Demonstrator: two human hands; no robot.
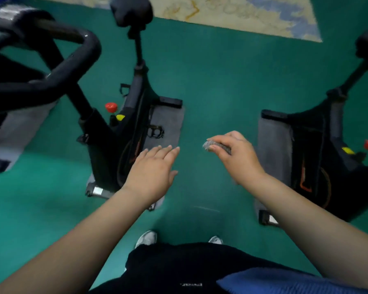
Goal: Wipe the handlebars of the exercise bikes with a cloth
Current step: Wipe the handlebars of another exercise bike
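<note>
**Fingers on the cloth, no handlebar touched at this moment**

Fingers (216,147) of our right hand (236,158) curl round the grey cloth (216,145), bunched small and held in the air over the green floor (210,81), between two exercise bikes. Our left hand (153,172) is released, its fingers straight and holding nothing. At ten o'clock from the hands, the black handlebars (72,60) of the left bike (119,128) stand well apart from the cloth. At three o'clock sits the right bike (319,145), whose handlebars lie outside our view. We cannot tell from this view whether either bar is already wiped; blur hides any sheen. We judge ourselves between bikes, with at least one handlebar yet to wipe.
</note>
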